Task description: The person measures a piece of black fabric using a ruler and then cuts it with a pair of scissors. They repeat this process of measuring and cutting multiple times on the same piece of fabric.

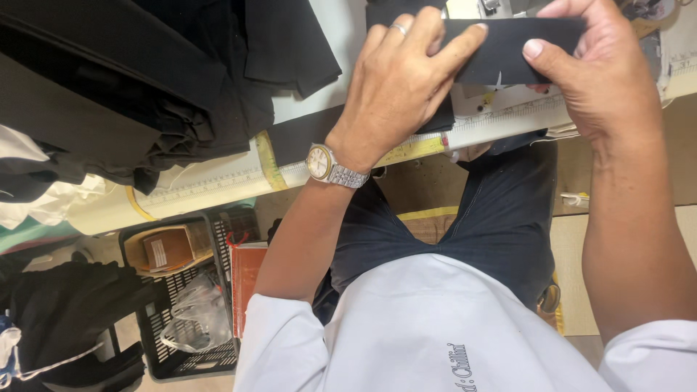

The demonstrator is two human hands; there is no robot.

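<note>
Flat black fabric strip (508, 45), smooth-edged

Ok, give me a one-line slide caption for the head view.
Left hand and right hand hold a black fabric strip at a worktable edge.

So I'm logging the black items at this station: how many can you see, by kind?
Black fabric strip held in both hands: 1
Heap of black folded cloth on the white table: 1
Black slotted plastic crate on the floor: 1
Total: 3
</note>
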